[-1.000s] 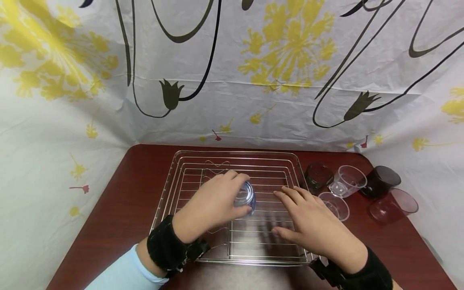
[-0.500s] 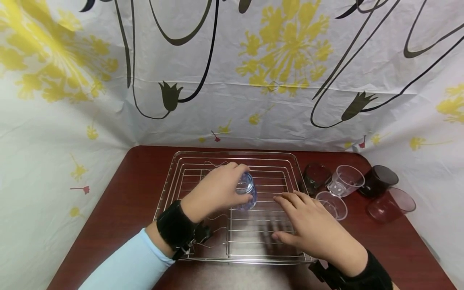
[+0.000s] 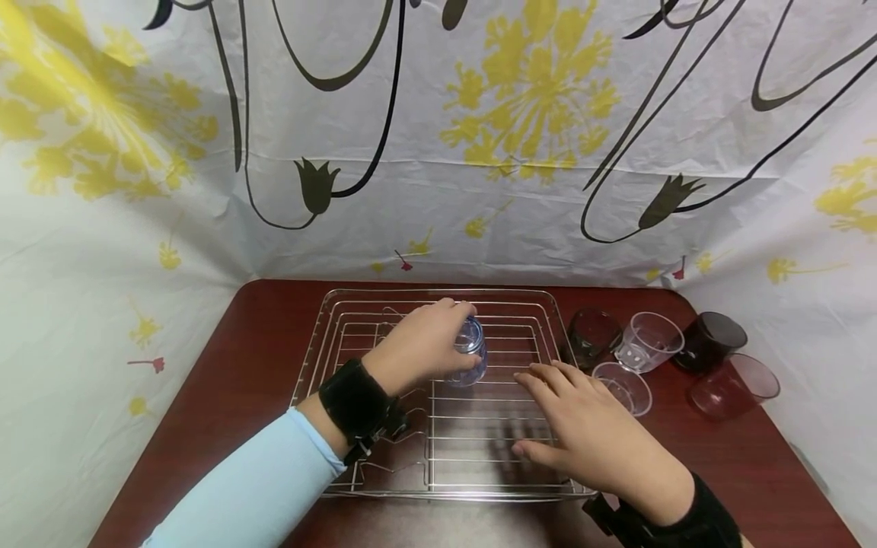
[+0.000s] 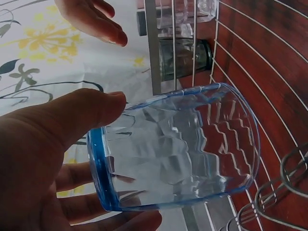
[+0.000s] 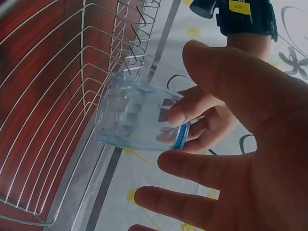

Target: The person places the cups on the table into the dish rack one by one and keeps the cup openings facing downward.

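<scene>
Left hand (image 3: 421, 342) pinching rippled, blue-tinted clear tumbler (image 4: 163, 149), shifted farther over wire rack (image 3: 493, 498); right hand (image 3: 582, 430), fingers spread.

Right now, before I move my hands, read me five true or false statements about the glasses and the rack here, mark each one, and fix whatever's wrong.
1. The left hand holds the blue glass. True.
2. Both hands hold a glass. False: the right hand holds nothing.
3. Five glasses are on the table, to the right of the rack. True.
4. Those five are all colourless. False: they include the pink glass and the black glass.
5. A pale blue sleeve covers the left forearm. True.
</scene>
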Available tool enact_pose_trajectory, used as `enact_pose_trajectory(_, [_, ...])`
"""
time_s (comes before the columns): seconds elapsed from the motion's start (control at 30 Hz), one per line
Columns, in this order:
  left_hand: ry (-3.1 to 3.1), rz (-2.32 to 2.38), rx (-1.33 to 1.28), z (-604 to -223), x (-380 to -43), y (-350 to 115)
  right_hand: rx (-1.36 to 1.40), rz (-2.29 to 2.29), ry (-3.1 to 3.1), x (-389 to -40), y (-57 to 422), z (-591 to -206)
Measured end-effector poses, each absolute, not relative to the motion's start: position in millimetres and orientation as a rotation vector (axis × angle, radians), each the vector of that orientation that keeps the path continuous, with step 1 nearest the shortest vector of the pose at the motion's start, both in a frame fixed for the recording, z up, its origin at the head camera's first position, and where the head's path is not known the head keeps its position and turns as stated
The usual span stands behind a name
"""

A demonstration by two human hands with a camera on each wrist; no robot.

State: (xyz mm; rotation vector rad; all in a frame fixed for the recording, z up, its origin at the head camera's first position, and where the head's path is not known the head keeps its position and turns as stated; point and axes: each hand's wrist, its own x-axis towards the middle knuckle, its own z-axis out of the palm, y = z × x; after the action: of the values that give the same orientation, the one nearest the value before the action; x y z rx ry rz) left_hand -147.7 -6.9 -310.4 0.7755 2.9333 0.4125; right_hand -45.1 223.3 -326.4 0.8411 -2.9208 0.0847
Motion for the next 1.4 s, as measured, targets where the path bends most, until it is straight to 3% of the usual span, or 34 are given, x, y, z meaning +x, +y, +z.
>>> enact_pose_trajectory(1.4, [2.892, 0.319, 0.716, -342, -204, -6, 0.817, 0.103, -2.986, -47, 226, -330])
